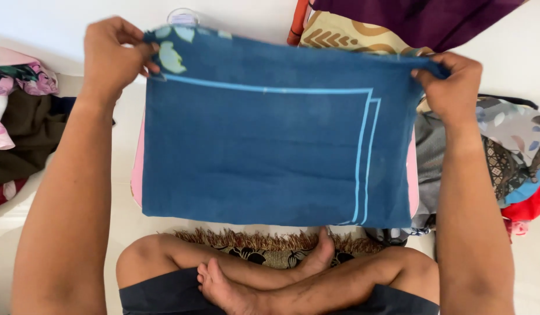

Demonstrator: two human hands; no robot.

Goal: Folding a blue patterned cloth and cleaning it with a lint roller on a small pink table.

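The left hand [112, 58] pinches the upper left corner of a blue cloth [264, 157], thumb and fingers pressed together over the edge, and the right hand [453, 87] pinches the upper right corner in the same way, so the cloth hangs stretched between the two hands and drops below them toward the person's crossed legs [270, 280]. Judging by the doubled pale-blue border lines [363, 157] that run along the top and down the side nearer the right hand, the cloth already looks folded at least once: it hangs as a neat rectangle with layered edges, not as an open sheet. A patch of leaf print [171, 55] shows just beside the left hand's fingers. Behind the cloth, under both hands, a pink flat board [137, 169] shows at each side, and it seems the folded piece has not yet been laid down on anything. Further folding or setting aside appears to remain. Out past the left hand lies a heap of dark and flowered clothes [19, 116]; out past the right hand sits another heap of patterned fabrics [509, 151], and beyond that hand, higher up, purple and yellow patterned cloths [369, 29] lie loose. Those heaps look unsorted, so much of the pile seems untouched. A fringed mat [264, 242] lies below the cloth's lower edge, in front of the feet.
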